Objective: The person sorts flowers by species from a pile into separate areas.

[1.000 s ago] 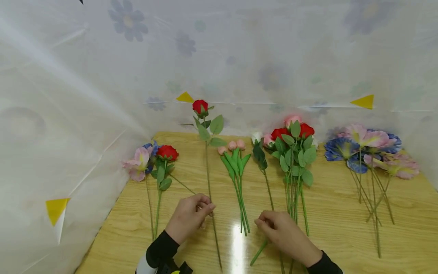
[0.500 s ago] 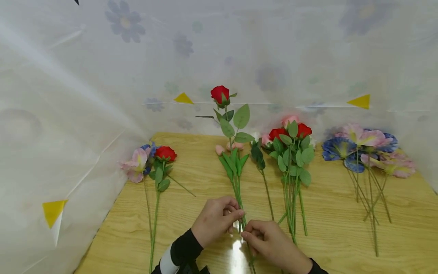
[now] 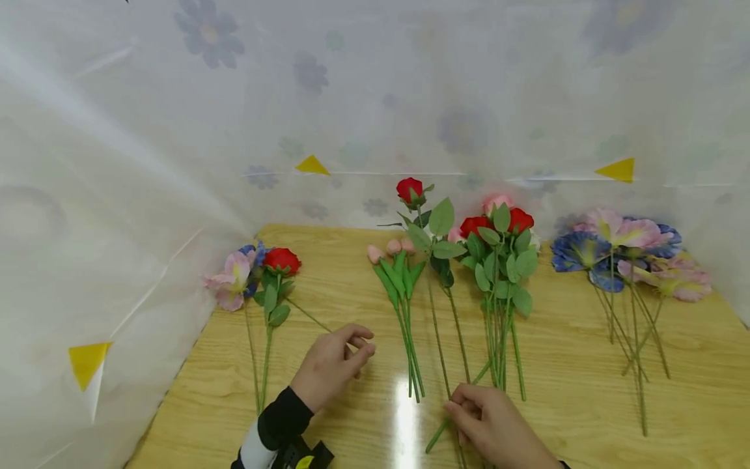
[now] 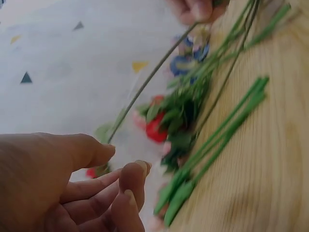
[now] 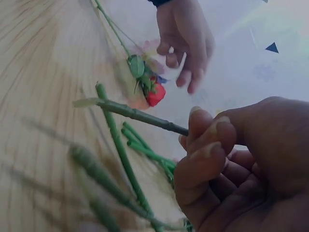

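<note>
My right hand (image 3: 498, 423) pinches the lower stem of a long red rose (image 3: 410, 190). The rose is raised, its flower level with the backdrop and its leaves in front of the bunch. In the right wrist view the stem end (image 5: 135, 114) sticks out past the fingers. My left hand (image 3: 334, 365) is apart from the rose, fingers loosely bent and holding nothing. Pink tulips (image 3: 404, 280) lie between the hands. Beyond the right hand lies a bunch of red and pink roses (image 3: 498, 254), partly covered by the held rose's leaves.
At the left lie another red rose (image 3: 282, 262) and a pink iris-like flower (image 3: 230, 280) with blue petals behind. Blue and pink flowers (image 3: 621, 254) with crossing stems lie at the right. A patterned plastic sheet (image 3: 375, 98) closes off the back and left of the wooden table (image 3: 205, 404).
The rose has passed from my left hand to my right and moved rightward over the tulips. My left hand has let go and drawn back to the left.
</note>
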The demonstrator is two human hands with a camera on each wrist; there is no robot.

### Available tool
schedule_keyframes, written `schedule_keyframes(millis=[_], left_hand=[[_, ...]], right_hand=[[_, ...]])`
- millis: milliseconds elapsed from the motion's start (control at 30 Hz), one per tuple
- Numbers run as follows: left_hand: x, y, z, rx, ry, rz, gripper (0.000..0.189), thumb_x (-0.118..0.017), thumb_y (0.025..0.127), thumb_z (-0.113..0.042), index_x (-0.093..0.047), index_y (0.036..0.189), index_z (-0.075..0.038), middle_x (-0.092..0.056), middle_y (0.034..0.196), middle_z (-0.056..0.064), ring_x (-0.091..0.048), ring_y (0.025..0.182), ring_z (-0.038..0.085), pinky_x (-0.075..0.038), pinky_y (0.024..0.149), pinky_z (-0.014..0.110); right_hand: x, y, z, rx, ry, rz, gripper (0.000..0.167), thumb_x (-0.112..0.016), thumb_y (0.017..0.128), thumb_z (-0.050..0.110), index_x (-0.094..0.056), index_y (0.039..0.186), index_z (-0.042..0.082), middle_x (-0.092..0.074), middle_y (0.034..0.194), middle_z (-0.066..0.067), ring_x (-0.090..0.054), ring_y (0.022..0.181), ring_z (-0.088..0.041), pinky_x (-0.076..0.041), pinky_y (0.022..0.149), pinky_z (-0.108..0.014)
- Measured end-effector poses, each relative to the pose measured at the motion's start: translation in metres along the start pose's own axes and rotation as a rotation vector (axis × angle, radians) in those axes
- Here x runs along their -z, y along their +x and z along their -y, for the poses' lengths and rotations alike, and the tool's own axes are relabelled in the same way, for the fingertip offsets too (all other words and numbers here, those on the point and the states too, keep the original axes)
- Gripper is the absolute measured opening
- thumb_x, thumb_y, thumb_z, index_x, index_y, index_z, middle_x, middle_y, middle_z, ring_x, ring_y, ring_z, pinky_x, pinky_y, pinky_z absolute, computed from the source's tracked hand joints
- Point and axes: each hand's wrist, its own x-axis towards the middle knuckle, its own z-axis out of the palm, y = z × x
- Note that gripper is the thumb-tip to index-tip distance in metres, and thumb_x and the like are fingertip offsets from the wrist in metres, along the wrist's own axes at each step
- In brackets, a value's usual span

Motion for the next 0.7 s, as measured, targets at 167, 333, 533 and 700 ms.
schedule_keyframes(millis=[167, 333, 533, 700], left_hand=[[0.025, -0.006, 0.019, 0.11, 0.07, -0.165, 0.023, -0.063, 0.098, -0.021, -0.066, 0.118, -0.009, -0.068, 0.093, 0.001, -0.06, 0.06, 0.009, -0.045, 0.052, 0.025], [0.049, -0.016, 0.033, 0.195, 0.216, -0.303, 0.023, -0.062, 0.099, -0.021, -0.067, 0.116, -0.007, -0.07, 0.094, 0.004, -0.058, 0.058, 0.006, -0.041, 0.049, 0.025], [0.065, -0.026, 0.054, 0.254, 0.446, -0.371, 0.027, -0.061, 0.098, -0.023, -0.068, 0.115, -0.003, -0.074, 0.099, 0.009, -0.064, 0.067, 0.017, -0.047, 0.056, 0.031], [0.073, -0.034, 0.068, 0.347, 0.568, -0.366, 0.031, -0.064, 0.096, -0.023, -0.066, 0.112, 0.003, -0.068, 0.096, 0.019, -0.066, 0.071, 0.029, -0.052, 0.059, 0.042]], right_hand=[[0.003, -0.003, -0.007, -0.103, -0.041, -0.039, 0.03, -0.057, 0.102, 0.029, -0.065, 0.083, 0.007, -0.059, 0.058, 0.004, -0.054, 0.047, -0.008, -0.044, 0.046, -0.027], [0.003, -0.003, -0.011, -0.148, -0.087, -0.055, 0.034, -0.059, 0.1, 0.032, -0.062, 0.076, 0.009, -0.056, 0.053, 0.004, -0.047, 0.041, -0.007, -0.04, 0.045, -0.026], [0.004, -0.002, -0.018, -0.137, -0.152, -0.041, 0.04, -0.056, 0.102, 0.03, -0.056, 0.067, 0.011, -0.05, 0.048, 0.007, -0.042, 0.039, -0.004, -0.039, 0.042, -0.025], [0.003, 0.0, -0.022, -0.129, -0.248, -0.062, 0.043, -0.056, 0.102, 0.03, -0.058, 0.062, 0.014, -0.045, 0.047, 0.01, -0.04, 0.038, -0.003, -0.039, 0.043, -0.023]])
